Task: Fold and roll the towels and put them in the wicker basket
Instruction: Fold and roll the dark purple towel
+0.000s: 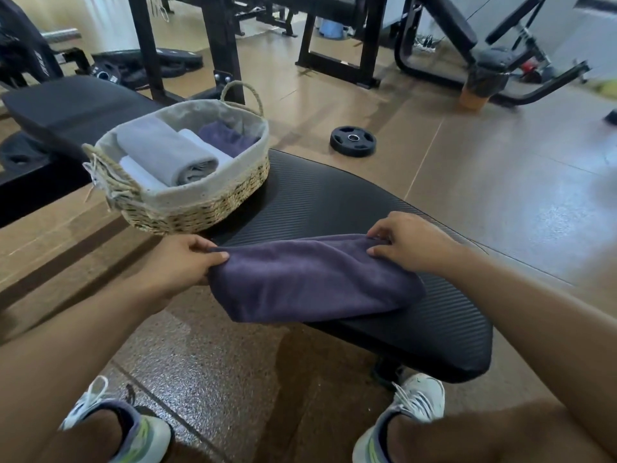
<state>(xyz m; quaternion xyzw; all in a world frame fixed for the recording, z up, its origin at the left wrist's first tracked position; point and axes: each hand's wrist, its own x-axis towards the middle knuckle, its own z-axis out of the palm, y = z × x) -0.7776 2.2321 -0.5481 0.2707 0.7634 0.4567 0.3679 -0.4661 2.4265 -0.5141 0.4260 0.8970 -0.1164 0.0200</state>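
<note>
Head view, both hands gripping purple towel, basket beyond

Our forearms are bare, no sleeves showing. We wear white sneakers with white laces, neon-green accents and grey-blue collars.

Left a bare strip of black bench pad between purple towel and wicker basket. Blocked most of the basket opening with a rolled grey towel, white rolls and a dark one. Stood rope handles up at both ends.
</note>
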